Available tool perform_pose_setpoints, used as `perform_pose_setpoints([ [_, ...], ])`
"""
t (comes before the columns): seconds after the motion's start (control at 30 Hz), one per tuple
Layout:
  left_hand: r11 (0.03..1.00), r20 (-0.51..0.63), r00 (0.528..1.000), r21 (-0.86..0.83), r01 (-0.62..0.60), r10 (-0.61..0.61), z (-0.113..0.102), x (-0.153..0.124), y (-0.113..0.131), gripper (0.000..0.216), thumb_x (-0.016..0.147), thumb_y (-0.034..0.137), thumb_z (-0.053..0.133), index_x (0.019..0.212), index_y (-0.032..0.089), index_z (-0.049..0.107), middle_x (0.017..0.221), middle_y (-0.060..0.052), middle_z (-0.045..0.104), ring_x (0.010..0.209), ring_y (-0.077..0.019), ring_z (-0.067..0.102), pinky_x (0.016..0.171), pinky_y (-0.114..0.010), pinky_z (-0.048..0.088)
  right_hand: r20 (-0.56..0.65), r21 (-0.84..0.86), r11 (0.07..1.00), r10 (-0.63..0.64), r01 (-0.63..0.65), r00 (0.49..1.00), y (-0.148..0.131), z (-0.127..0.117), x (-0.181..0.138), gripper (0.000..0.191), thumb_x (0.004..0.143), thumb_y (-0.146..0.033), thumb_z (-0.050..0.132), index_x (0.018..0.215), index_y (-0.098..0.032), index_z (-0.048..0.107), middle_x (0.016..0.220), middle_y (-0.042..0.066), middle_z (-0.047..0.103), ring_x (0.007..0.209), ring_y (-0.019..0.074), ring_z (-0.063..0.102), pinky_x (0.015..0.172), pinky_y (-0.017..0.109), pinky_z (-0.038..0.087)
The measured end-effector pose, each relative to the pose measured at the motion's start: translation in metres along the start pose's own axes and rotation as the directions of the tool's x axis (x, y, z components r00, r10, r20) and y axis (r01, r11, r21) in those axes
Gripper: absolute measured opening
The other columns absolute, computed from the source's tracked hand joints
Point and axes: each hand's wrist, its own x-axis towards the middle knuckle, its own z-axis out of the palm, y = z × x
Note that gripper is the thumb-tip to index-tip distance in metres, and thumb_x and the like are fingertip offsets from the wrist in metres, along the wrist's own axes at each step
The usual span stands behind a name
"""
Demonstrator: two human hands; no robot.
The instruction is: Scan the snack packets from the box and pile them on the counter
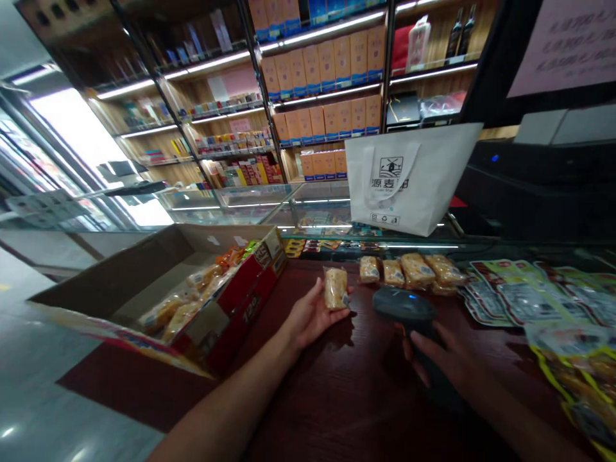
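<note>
Near the middle of the dark red counter, my left hand [310, 317] has its fingers around a small bread in a clear wrapper [335, 287], held upright with a label near its lower corner. My right hand [445, 356] is wrapped round the handle of a dark barcode scanner [404, 305], whose head points left toward the bread and shows a small blue light. The scanner and the bread are apart. Just beyond the scanner, several wrapped breads [418, 271] stand in a row on the counter.
An open cardboard box [240, 301] with several wrapped breads and other snacks stands at the left. Flat snack packets [529, 292] and yellow-edged bags [577, 372] lie at the right. Behind are a white paper bag [409, 173], a glass display case [317, 212] and stocked shelves.
</note>
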Motion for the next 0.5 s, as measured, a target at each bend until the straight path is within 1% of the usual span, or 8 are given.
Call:
perform_pose_setpoints([
  [0.07, 1.000, 0.003, 1.000, 0.007, -0.017, 0.017, -0.001, 0.001, 0.000, 0.037, 0.101, 0.032, 0.050, 0.132, 0.012, 0.055, 0.122, -0.019, 0.069, 0.096, -0.0223, 0.072, 0.085, -0.037, 0.060, 0.018, 0.013, 1.000, 0.012, -0.012, 1.000, -0.003, -0.001, 0.001, 0.044, 0.086, -0.060, 0.066, 0.096, -0.018, 0.059, 0.072, -0.001, 0.065, 0.042, 0.0097, 0.053, 0.039, 0.022, 0.039],
  [0.17, 0.998, -0.007, 0.999, 0.036, -0.050, 0.051, -0.001, 0.003, -0.003, 0.027, 0.098, 0.021, 0.056, 0.125, 0.016, 0.057, 0.118, -0.014, 0.071, 0.104, -0.0240, 0.072, 0.094, -0.044, 0.058, 0.057, 0.025, 0.999, 0.039, -0.040, 0.998, -0.005, -0.004, 0.002, 0.046, 0.086, -0.061, 0.067, 0.098, -0.017, 0.059, 0.074, 0.000, 0.066, 0.043, 0.0098, 0.055, 0.040, 0.022, 0.041],
  [0.27, 0.997, -0.010, 0.999, 0.062, -0.047, 0.048, -0.001, 0.004, -0.009, 0.030, 0.094, 0.017, 0.062, 0.122, 0.018, 0.055, 0.114, -0.011, 0.071, 0.104, -0.0248, 0.072, 0.098, -0.047, 0.056, 0.058, 0.019, 0.999, 0.039, -0.041, 0.998, -0.007, -0.005, 0.002, 0.045, 0.086, -0.061, 0.067, 0.095, -0.018, 0.058, 0.075, 0.000, 0.066, 0.045, 0.0096, 0.056, 0.041, 0.022, 0.041],
  [0.37, 0.996, 0.000, 0.999, 0.077, -0.036, 0.036, 0.001, 0.004, -0.012, 0.038, 0.091, 0.017, 0.066, 0.127, 0.019, 0.053, 0.113, -0.011, 0.071, 0.102, -0.0245, 0.073, 0.097, -0.045, 0.057, 0.052, 0.008, 1.000, 0.030, -0.030, 0.998, -0.008, -0.003, 0.000, 0.045, 0.085, -0.062, 0.067, 0.093, -0.018, 0.057, 0.074, 0.000, 0.065, 0.044, 0.0092, 0.054, 0.040, 0.021, 0.040],
  [0.5, 0.999, 0.014, 1.000, 0.035, -0.021, 0.020, 0.002, 0.004, -0.013, 0.035, 0.092, 0.027, 0.067, 0.124, 0.017, 0.057, 0.116, -0.012, 0.070, 0.106, -0.0271, 0.072, 0.097, -0.044, 0.057, 0.039, 0.004, 1.000, 0.012, -0.012, 0.999, -0.009, -0.002, 0.000, 0.046, 0.087, -0.061, 0.066, 0.097, -0.017, 0.057, 0.073, 0.000, 0.065, 0.044, 0.0092, 0.054, 0.040, 0.021, 0.040],
])
